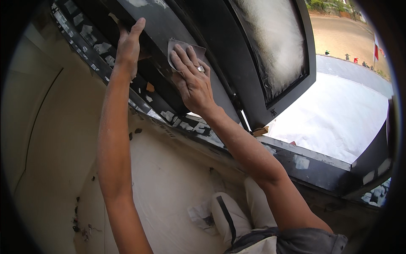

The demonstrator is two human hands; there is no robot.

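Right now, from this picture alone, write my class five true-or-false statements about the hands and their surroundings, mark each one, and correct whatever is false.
1. The right hand, not the left hand, holds a thin sheet against a dark panel. True.
2. Neither hand wears jewellery. False: the right hand wears a silver ring.
3. White, fluffy-looking material shows inside a dark frame. True.
4. Long sleeves reach both wrists. False: the left forearm and right forearm are bare.
5. The light trousers carry a dark stripe. True.
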